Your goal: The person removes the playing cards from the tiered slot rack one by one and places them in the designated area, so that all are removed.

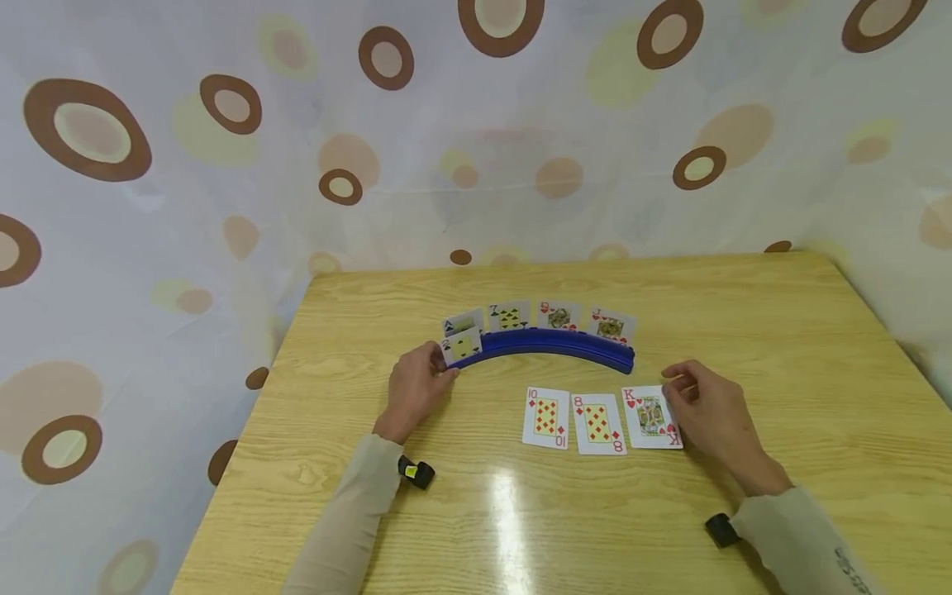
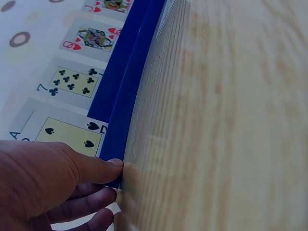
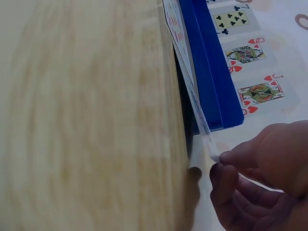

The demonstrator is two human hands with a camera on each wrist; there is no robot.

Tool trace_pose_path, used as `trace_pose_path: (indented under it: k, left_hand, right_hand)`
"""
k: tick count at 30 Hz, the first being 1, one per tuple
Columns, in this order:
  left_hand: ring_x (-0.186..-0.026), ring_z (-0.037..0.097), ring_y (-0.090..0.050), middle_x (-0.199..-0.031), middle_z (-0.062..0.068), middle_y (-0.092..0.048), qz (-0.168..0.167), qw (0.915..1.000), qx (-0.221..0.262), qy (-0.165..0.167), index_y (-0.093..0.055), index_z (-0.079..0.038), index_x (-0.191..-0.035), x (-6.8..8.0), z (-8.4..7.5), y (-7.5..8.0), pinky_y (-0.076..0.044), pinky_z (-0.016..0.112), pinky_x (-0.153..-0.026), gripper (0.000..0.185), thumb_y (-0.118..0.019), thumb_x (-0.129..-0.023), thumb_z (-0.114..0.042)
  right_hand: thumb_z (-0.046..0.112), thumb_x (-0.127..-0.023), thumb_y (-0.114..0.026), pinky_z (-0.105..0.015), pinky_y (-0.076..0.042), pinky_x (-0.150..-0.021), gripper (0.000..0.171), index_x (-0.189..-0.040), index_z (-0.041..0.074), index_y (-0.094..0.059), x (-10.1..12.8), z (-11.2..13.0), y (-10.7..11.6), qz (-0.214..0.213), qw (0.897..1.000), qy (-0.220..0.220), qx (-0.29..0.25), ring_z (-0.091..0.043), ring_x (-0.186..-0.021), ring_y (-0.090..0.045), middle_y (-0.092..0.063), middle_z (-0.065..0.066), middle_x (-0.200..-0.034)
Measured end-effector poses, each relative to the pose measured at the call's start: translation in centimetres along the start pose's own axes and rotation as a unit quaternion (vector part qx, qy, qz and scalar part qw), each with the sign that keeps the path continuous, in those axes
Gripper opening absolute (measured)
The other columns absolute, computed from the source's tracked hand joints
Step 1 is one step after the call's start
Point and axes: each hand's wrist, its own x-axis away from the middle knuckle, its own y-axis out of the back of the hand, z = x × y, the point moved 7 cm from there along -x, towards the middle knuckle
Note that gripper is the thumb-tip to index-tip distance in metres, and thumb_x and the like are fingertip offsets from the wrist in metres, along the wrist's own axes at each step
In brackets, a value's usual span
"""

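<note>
A curved blue card holder (image 1: pixel 550 340) stands on the table with playing cards upright in it: the ace of spades (image 1: pixel 463 321), seven of clubs (image 1: pixel 509 316), queen of hearts (image 1: pixel 559 315) and jack of hearts (image 1: pixel 611 325). In front of the ace, the two of spades (image 1: pixel 463 346) leans at the left end. There my left hand (image 1: pixel 418 387) grips the holder's tip, its thumb on the blue front edge in the left wrist view. My right hand (image 1: pixel 710 413) pinches the right edge of the king of hearts (image 1: pixel 651 417), which looks slightly raised from the table.
Left of the king, the ten of diamonds (image 1: pixel 546 418) and eight of diamonds (image 1: pixel 598 424) lie face up in a row on the wooden table (image 1: pixel 446 529). Behind the table hangs a patterned curtain (image 1: pixel 446 132). Each wrist wears a black strap device.
</note>
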Motion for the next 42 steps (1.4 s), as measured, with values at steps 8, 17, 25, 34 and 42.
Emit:
trace_pose_path:
  k: [8,17,25,34,42]
  left_hand:
    - [-0.078,0.018,-0.062,-0.093,0.005,-0.073,0.0,1.0,-0.003,-0.001,-0.067,-0.008,-0.106,-0.1,0.0,-0.1,-0.049,0.033,-0.071,0.026,-0.079,-0.091,-0.024]
    - [-0.077,0.017,-0.063,-0.092,0.005,-0.073,-0.008,0.9999,-0.004,-0.007,-0.067,-0.007,-0.104,-0.1,0.0,0.0,-0.05,0.033,-0.07,0.025,-0.079,-0.09,-0.023]
    - [-0.077,0.017,-0.063,-0.092,0.006,-0.073,-0.008,1.0,-0.002,-0.005,-0.067,-0.007,-0.105,0.0,0.0,0.1,-0.05,0.033,-0.07,0.026,-0.08,-0.09,-0.024]
    - [-0.079,0.017,-0.064,-0.094,0.005,-0.073,-0.005,1.0,-0.002,-0.004,-0.067,-0.008,-0.106,-0.1,0.0,0.0,-0.052,0.035,-0.073,0.026,-0.079,-0.091,-0.025]
    - [-0.078,0.017,-0.063,-0.093,0.005,-0.073,-0.004,1.0,-0.007,-0.006,-0.067,-0.008,-0.107,-0.1,0.1,0.0,-0.051,0.034,-0.072,0.026,-0.079,-0.091,-0.025]
  right_hand:
    - [0.016,-0.101,-0.061,-0.022,-0.048,-0.064,0.018,-0.114,0.005,-0.066,0.1,-0.7,-0.2,0.014,1.0,-0.015,0.008,-0.023,-0.086,-0.065,-0.072,-0.014,-0.099]
    - [0.016,-0.1,-0.062,-0.023,-0.047,-0.064,0.017,-0.111,0.005,-0.067,0.1,-0.6,0.4,-0.001,1.0,-0.016,0.023,-0.025,-0.086,-0.066,-0.072,-0.016,-0.098]
    - [0.014,-0.097,-0.063,-0.022,-0.046,-0.063,0.014,-0.108,0.007,-0.07,0.4,-0.3,0.2,0.018,0.999,-0.017,0.024,-0.019,-0.081,-0.061,-0.071,-0.012,-0.095]
    - [0.017,-0.093,-0.07,-0.027,-0.049,-0.068,0.016,-0.103,0.006,-0.076,0.7,0.1,-0.2,0.057,0.997,0.0,0.057,-0.016,-0.081,-0.065,-0.074,-0.009,-0.094]
    - [0.015,-0.092,-0.072,-0.022,-0.046,-0.064,0.01,-0.099,0.008,-0.075,0.7,0.4,0.1,0.029,0.998,0.021,0.052,-0.012,-0.075,-0.06,-0.071,-0.005,-0.087]
